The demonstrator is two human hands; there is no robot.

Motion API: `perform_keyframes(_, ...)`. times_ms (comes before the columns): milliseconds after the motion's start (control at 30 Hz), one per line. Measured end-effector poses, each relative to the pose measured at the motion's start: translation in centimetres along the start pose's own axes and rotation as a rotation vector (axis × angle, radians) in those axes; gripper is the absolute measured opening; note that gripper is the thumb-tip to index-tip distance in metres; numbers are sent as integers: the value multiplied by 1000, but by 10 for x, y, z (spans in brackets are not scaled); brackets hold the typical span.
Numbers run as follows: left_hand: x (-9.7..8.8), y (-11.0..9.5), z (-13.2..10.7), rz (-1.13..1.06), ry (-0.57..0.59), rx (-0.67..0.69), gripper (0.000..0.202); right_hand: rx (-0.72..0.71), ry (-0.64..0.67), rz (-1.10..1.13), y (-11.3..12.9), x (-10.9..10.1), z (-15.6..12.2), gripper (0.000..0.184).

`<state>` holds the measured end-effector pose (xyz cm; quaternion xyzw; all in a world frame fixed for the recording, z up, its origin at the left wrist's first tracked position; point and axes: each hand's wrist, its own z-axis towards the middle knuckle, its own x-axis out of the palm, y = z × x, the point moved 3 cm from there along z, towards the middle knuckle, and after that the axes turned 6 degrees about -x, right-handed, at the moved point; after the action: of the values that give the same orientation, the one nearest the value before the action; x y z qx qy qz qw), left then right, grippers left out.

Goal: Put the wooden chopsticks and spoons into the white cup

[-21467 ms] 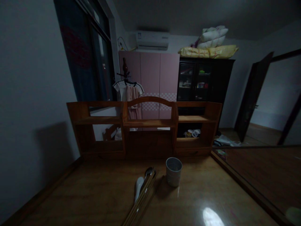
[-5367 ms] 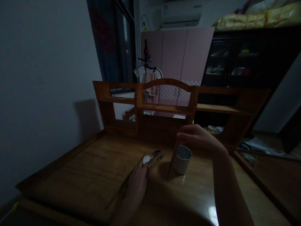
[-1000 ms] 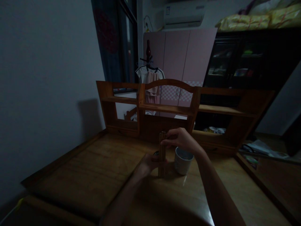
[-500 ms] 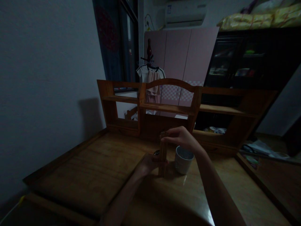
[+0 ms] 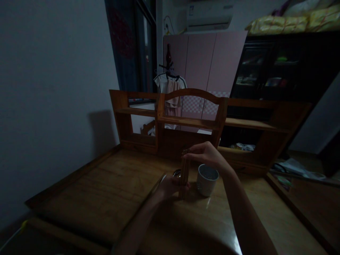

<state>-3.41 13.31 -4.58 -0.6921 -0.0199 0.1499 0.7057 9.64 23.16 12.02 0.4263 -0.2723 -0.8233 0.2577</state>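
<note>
While the thumb and fingertips of the right hand (image 5: 207,154) pinch the upper end of the chopsticks (image 5: 185,168), the left hand (image 5: 170,187) closes around the lower part of the same bundle. The chopsticks stand nearly upright between the two hands, above the table; whether their lower ends touch it cannot be told. Individually, each stick should be light and stiff, with little risk of breakage. The bundle's likely fault is slip: loose rods can slide lengthwise or fan out. Hold it around the middle with several fingers and steady the top with a light pinch.

The sticks are slender, straight and brown, apparently wood or bamboo. Just beside them, to the right and apart, stands a round, pale grey cup (image 5: 207,180), upright, tapering toward its base; metal or plastic cannot be determined. Behind the left hand shows a shiny, rounded spoon head (image 5: 176,173), partly covered. The tabletop (image 5: 119,184) is smooth, glossy, grained wood. At its far edge rises a varnished wooden shelf unit (image 5: 190,122) with an arched centre.
</note>
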Motion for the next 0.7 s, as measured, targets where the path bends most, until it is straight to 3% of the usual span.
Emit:
perform_keyframes(100, 1, 0, 0, 4, 54, -23, 27, 4, 0, -12, -2, 1, 1, 32)
perform_keyframes(433, 1, 3, 1, 5, 56, -45, 27, -16, 10, 95, 7, 7, 2, 21)
perform_keyframes(700, 3, 0, -6, -11, 32, -51, 29, -7, -150, 191, 12, 0, 3, 22)
